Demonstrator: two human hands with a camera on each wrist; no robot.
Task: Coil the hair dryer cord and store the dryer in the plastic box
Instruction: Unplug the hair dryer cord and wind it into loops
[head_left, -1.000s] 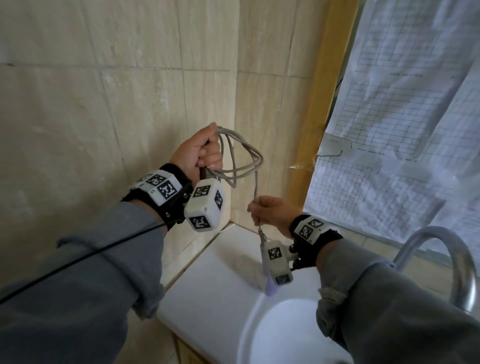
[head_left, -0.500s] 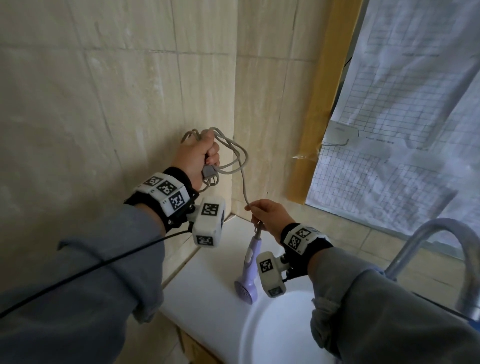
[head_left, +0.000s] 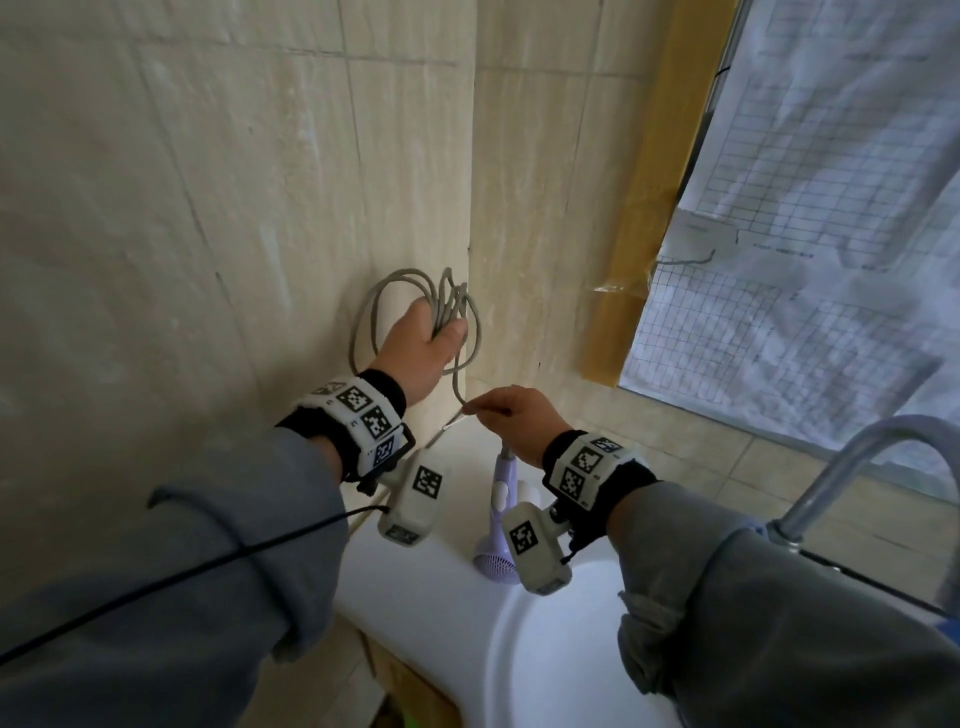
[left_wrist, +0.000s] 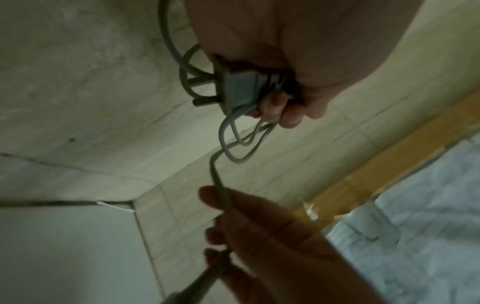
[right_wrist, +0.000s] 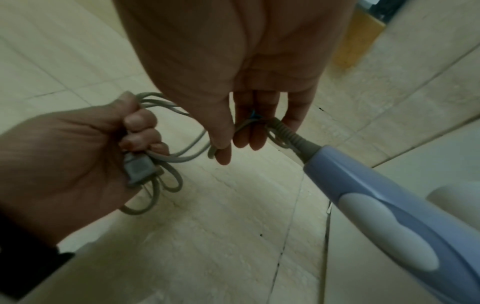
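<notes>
My left hand (head_left: 423, 345) grips a bundle of grey cord loops (head_left: 395, 296) near the wall corner, fingers curled round them. The grey plug (left_wrist: 241, 88) sits in that same fist, prongs sticking out, also visible as the plug (right_wrist: 139, 166) in the right wrist view. Just below, my right hand (head_left: 511, 415) pinches the cord (right_wrist: 249, 125) close to the grey strain relief. The lilac hair dryer (head_left: 501, 512) hangs from it, nozzle down over the white counter (head_left: 431, 587); its handle (right_wrist: 384, 205) fills the right wrist view. No plastic box is in view.
Beige tiled walls (head_left: 208, 234) meet in a corner right behind the hands. A white basin (head_left: 561, 665) lies below, with a metal tap (head_left: 857, 467) at the right. A wooden window frame (head_left: 654, 197) and a papered pane (head_left: 831, 208) stand beyond.
The left hand has dropped and turned, with more loops gathered in it. The right hand has slid along the cord to the dryer's end, and the free length between the hands is shorter.
</notes>
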